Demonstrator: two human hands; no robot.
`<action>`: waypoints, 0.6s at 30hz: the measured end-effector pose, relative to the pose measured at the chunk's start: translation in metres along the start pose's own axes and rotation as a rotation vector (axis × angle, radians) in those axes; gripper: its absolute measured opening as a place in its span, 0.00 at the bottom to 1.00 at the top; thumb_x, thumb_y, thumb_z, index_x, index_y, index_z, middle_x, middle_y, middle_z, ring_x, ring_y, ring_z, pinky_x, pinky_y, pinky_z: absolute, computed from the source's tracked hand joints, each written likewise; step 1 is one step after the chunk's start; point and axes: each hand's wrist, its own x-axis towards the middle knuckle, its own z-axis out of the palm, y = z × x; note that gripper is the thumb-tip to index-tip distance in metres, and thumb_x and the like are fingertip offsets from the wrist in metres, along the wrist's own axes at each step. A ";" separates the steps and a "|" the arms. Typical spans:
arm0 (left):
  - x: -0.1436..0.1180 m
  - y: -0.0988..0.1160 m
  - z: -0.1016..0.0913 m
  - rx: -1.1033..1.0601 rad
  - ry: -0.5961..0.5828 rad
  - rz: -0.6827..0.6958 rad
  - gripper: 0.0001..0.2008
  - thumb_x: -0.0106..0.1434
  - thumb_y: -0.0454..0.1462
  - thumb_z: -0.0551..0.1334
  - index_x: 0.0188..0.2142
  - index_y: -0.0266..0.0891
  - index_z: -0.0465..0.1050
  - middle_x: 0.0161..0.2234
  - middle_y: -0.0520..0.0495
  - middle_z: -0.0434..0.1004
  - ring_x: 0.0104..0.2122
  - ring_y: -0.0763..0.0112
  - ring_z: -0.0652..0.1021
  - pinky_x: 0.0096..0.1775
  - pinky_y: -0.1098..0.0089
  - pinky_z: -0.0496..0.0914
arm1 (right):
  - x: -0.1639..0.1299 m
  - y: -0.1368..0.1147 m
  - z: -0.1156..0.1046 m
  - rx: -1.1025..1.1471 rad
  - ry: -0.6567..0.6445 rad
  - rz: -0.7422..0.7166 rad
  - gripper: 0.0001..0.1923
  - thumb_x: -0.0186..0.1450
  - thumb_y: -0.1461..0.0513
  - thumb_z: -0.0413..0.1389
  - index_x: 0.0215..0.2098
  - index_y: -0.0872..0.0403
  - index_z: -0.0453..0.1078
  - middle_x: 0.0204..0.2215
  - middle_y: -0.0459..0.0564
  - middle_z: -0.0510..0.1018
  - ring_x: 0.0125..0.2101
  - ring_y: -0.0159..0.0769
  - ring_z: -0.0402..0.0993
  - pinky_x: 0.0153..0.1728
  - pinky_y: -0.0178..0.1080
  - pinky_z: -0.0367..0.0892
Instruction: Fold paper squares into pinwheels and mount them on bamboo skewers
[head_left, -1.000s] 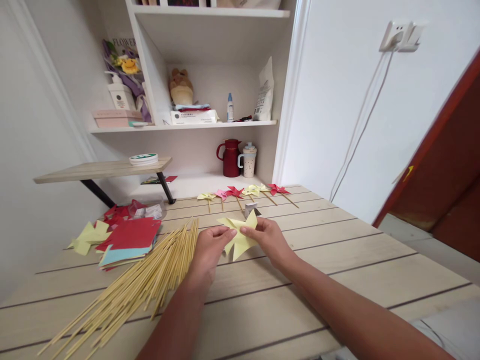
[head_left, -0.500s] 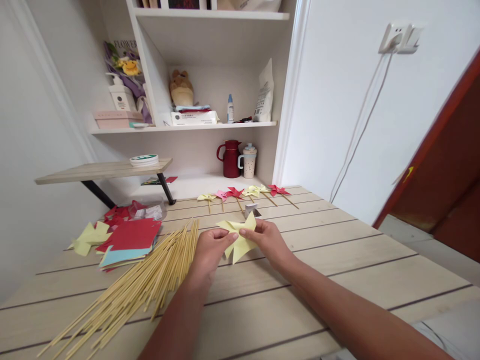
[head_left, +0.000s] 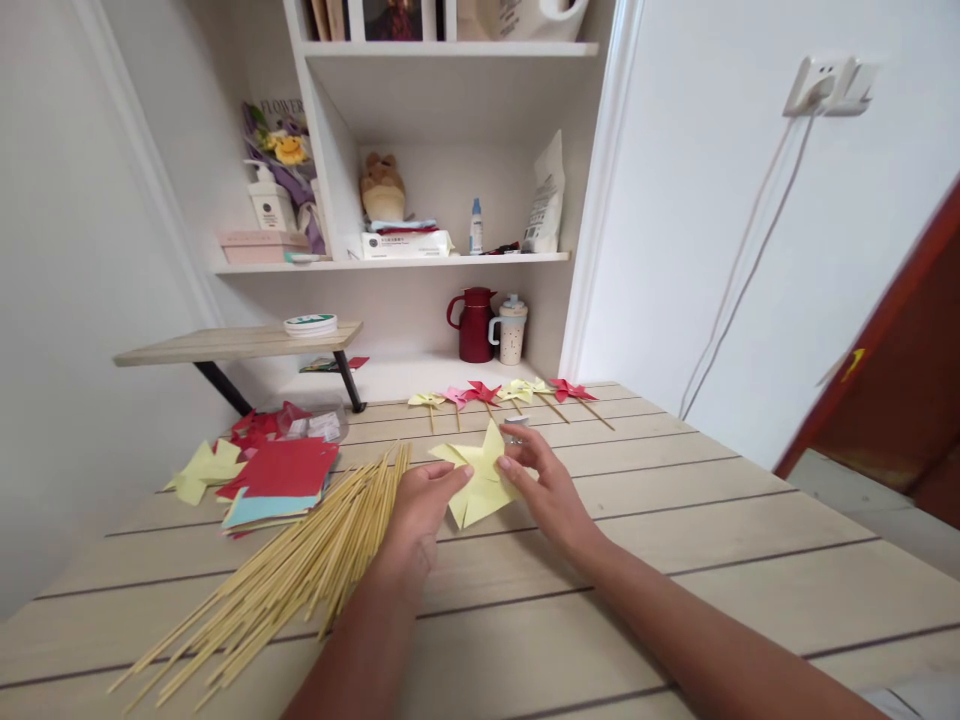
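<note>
A pale yellow paper pinwheel with folded, pointed blades is held above the table in the middle of the head view. My left hand pinches its left side, thumb on top and fingers underneath. On its right side is my right hand, fingers apart and curved, the thumb tip at the paper's edge. Whether that thumb touches the paper, I cannot tell. Just behind the right fingertips sits a small silvery container, partly hidden. Thin wooden sticks lie in a loose pile left of my left hand.
Several finished pinwheels on sticks line the table's back edge. At left are red and blue paper sheets, another yellow folded paper and a clear box. A raised stand, a red jug and a cup stand behind.
My right hand has loosened its pinch and spread its fingers at the pinwheel's right side. The left hand keeps its hold. The whole view has shifted slightly.
</note>
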 end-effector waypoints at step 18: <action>0.002 -0.001 -0.002 -0.176 0.102 -0.012 0.19 0.41 0.42 0.76 0.31 0.32 0.80 0.29 0.42 0.82 0.27 0.68 0.78 0.32 0.70 0.69 | -0.013 0.002 0.016 -0.601 0.044 -0.611 0.04 0.64 0.63 0.61 0.35 0.46 0.77 0.36 0.49 0.68 0.39 0.42 0.67 0.43 0.48 0.58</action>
